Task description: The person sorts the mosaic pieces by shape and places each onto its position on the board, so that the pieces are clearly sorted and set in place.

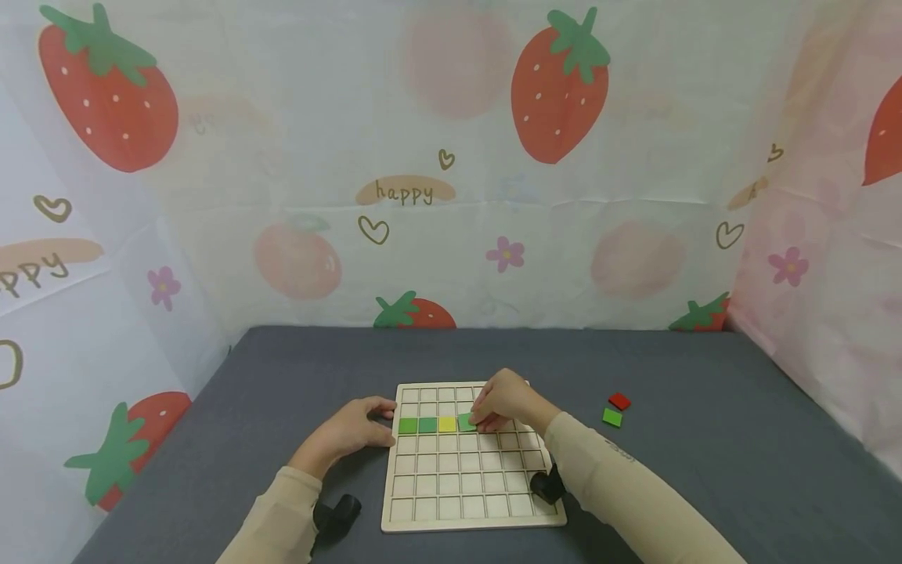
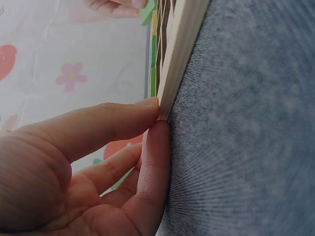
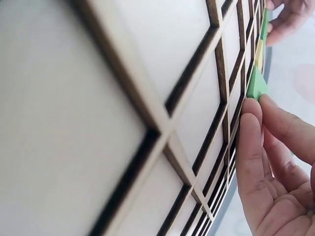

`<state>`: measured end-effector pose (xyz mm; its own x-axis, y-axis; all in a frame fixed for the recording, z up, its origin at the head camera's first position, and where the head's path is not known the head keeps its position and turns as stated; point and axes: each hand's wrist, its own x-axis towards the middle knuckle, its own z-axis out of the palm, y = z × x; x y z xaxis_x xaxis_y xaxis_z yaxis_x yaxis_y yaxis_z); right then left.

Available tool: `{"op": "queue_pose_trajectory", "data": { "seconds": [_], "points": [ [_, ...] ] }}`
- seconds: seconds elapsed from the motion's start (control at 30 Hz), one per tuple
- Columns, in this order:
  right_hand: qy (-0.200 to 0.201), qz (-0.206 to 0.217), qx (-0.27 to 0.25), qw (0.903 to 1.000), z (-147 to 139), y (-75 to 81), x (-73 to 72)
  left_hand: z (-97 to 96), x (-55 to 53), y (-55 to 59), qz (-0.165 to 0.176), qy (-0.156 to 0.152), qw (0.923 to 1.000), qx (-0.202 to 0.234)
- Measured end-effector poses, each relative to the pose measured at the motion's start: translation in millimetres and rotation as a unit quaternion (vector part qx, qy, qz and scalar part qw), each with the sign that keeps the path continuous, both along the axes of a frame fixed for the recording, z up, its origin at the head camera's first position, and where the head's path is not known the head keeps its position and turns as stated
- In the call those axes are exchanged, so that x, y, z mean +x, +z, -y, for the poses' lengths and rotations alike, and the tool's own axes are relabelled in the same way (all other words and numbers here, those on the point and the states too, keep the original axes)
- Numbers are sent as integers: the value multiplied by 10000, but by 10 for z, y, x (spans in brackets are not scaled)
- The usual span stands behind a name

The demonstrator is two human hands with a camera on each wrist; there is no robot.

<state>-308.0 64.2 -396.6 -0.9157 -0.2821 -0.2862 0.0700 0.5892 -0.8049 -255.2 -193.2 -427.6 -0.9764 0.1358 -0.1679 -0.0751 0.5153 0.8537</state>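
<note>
My left hand (image 1: 352, 429) rests against the left edge of a pale wooden grid board (image 1: 437, 509); its thumb and fingertips touch the side, seen close in the left wrist view. Between thumb and fingers, my right hand (image 1: 507, 399) pinches a green square tile (image 3: 256, 84), tilted over the grid. Left of that tile, in the same row, lie a light green tile (image 1: 407, 425), a darker green tile (image 1: 427, 425) and a yellow tile (image 1: 447, 424).
To the right of the board, a red tile (image 1: 619, 401) and a bright green tile (image 1: 612, 417) lie on the dark grey tabletop (image 1: 690, 470). A strawberry-print curtain (image 1: 451, 117) hangs behind and at both sides. Black wrist mounts (image 1: 337, 517) sit low over the table.
</note>
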Motion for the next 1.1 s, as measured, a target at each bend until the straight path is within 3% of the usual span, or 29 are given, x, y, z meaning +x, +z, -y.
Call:
{"op": "queue_pose_trajectory", "data": {
  "seconds": [0.57,1.1],
  "points": [
    [65,6,31,10000,24,9,24,-14,12,8,26,134,9999,20],
    [27,-42,28,10000,14,-5,22,-14,17,25,-39,-29,10000,-48]
  ]
}}
